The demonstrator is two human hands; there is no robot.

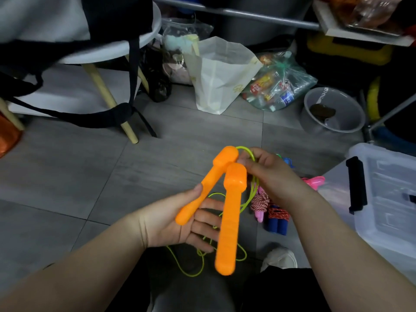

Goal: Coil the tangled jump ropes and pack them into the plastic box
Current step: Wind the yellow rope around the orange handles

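Note:
Two orange jump-rope handles (227, 212) are held above the grey floor, joined by a thin lime-green cord (191, 264) that trails in loose loops below. My left hand (180, 221) holds the lower parts of both handles, thumb on the left one. At the handle tops my right hand (270, 174) pinches the green cord. To the right on the floor lie coiled ropes: a red-white one with pink handles (258, 206), one with blue handles (278, 224), and pink (314, 181) and blue handles (289, 162) behind my right hand. The clear plastic box (387, 203) with a black latch stands at the right.
A white stool with wooden legs (108, 86) and black bag straps stands at the back left. A white paper bag (220, 75), a clear bag of packets (279, 84) and a grey bowl (333, 111) stand at the back. My white shoe (280, 258) is below.

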